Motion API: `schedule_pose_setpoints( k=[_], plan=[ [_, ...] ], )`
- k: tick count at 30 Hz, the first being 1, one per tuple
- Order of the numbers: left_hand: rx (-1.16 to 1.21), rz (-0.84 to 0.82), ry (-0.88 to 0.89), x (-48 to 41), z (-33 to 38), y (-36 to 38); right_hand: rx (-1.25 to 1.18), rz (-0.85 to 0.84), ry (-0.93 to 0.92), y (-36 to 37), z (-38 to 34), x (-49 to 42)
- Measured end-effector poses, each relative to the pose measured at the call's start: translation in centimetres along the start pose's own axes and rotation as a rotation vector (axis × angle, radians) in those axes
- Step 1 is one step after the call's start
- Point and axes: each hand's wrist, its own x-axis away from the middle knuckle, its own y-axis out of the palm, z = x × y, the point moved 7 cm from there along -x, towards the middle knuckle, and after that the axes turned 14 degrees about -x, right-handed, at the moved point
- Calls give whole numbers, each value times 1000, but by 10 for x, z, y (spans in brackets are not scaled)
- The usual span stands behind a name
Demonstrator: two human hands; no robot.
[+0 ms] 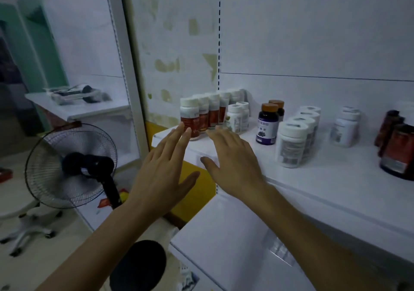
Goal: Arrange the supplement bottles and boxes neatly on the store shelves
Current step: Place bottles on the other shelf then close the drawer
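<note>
The row of 5 red-labelled bottles (190, 120) stands at the far left end of the white shelf (313, 178), white caps lined up front to back. Just right of it stand 2 small white bottles (235, 118). Further right stand a dark bottle with a purple label (267, 126), with another amber-capped one behind it, then a row of 4 larger white bottles (292, 144), a blurred white pair (345, 126), and dark brown bottles (397, 150) at the right edge.

Both hands reach forward, palms down, holding nothing. The left hand (161, 167) hovers off the shelf's left corner, its fingers (182, 127) straight and slightly apart, thumb out to the right. The tips are at the nearest red-labelled bottle's lower label; I cannot tell if they touch it. The right hand (233, 158) lies over the shelf's near edge, fingers straight and close together, pointing at the foot of the red row, thumb spread to the left.

Below juts a lower shelf (224, 234). To the left stands a black fan (69, 165).
</note>
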Motion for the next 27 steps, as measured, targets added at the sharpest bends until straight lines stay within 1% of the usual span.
schedule_pose_setpoints(
  k=[2, 4, 8, 10, 12, 14, 16, 17, 19, 21, 23, 25, 27],
  plan=[
    [55, -7, -18, -14, -12, 18, 9, -18, 42, 12, 13, -15],
    [160, 0, -50, -29, -24, 36, 17, -23, 76, 18, 22, -23],
    [470, -10, -177, -63, -56, 76, 44, -29, 136, 24, 29, -29],
    [598, -54, -239, -81, -73, 95, 52, -26, 184, 25, 30, -32],
    [737, -129, -253, -96, -85, 116, 3, 36, 238, 23, 28, -38],
    [831, -200, -193, -106, -92, 136, -152, 133, 302, 30, 22, -51],
    [892, -233, -98, -111, -97, 150, -440, 223, 366, 46, 14, -69],
    [904, -231, -45, -111, -99, 155, -542, 257, 390, 55, 11, -79],
    [874, -187, 44, -110, -101, 157, -577, 324, 417, 69, 4, -97],
    [857, -107, 117, -108, -104, 155, -536, 408, 445, 78, 3, -107],
    [881, -61, 182, -107, -106, 154, -502, 524, 486, 81, 7, -110],
    [945, -82, 241, -111, -107, 156, -472, 614, 532, 80, 11, -108],
    [1087, -131, 273, -119, -112, 156, -576, 652, 550, 79, 11, -104]
  ],
)
